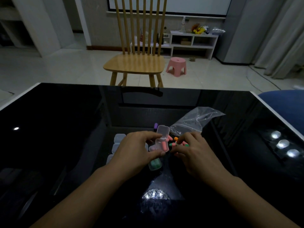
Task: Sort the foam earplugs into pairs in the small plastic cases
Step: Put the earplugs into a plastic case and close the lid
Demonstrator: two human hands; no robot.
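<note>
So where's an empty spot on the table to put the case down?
Bare table lies left of the closed cases, and more right of the bag, toward the edge. It's crowded in the middle: loose earplugs sit between the left hand, holding the open case, and the right hand.

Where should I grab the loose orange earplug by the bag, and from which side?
Pinch the orange earplug across its short rounded body, coming from above. It lies flat on the glass table, with other earplugs and the right hand crowding its near side, so a top-down pinch is probably cleanest.
</note>
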